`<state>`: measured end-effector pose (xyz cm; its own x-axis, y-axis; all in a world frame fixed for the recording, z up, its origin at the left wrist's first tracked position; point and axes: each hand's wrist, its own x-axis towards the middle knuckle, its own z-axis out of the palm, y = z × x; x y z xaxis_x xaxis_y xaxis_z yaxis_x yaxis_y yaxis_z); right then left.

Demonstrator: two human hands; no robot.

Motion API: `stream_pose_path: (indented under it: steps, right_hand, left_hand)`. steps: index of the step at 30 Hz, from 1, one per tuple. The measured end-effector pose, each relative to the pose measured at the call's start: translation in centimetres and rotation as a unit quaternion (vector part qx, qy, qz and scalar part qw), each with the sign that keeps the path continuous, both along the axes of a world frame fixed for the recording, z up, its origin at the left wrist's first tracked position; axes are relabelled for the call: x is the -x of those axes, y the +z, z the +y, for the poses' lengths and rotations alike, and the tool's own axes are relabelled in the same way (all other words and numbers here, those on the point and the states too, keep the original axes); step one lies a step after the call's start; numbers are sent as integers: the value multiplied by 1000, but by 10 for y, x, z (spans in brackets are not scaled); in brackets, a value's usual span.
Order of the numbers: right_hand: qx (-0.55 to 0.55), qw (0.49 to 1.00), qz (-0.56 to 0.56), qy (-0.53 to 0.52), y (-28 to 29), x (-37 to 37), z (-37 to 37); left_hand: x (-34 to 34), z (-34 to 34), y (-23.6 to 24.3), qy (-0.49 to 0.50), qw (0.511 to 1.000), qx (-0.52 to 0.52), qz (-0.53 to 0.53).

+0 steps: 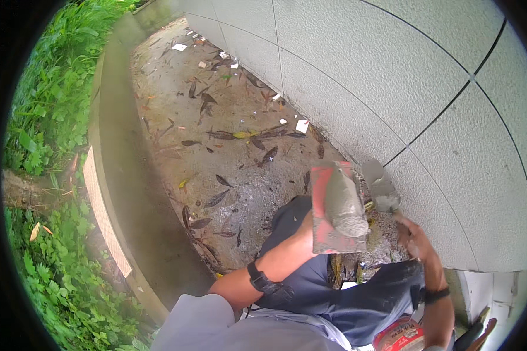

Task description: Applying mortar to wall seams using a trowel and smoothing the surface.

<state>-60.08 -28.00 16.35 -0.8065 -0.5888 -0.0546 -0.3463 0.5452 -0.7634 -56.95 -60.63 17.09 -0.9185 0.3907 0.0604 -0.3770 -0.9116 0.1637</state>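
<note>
My left hand [305,233], mostly hidden by the board, holds up a red rectangular mortar board [320,190] smeared with grey. A thick heap of wet grey mortar [344,207] lies along its middle. Just right of the board, my right hand [414,238] is closed around the handle of a trowel [382,188]. The trowel's blade is coated in mortar and sits between the board and the wall. Most of the handle is covered by my fingers.
A pale textured wall [345,64] with dark joint lines rises on the right. Dead leaves and white chips lie on the concrete ground [240,169]. A low concrete kerb [120,175] borders green plants [52,111] at left. A red-labelled container [401,334] stands by my legs.
</note>
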Motion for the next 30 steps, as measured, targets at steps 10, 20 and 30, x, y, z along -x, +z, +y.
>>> stream_pose_path:
  steps: [10, 20, 30]
  right_hand:
    - [338, 816, -350, -312, -9, -94, -85]
    - [384, 799, -386, -254, 42, -91, -110]
    - [429, 795, -382, -195, 65, -103, -98]
  left_hand:
    - [-7, 65, -8, -7, 996, 81, -40]
    - [-42, 94, 2, 29, 911, 402, -83]
    - [-68, 123, 15, 26, 905, 409, -112]
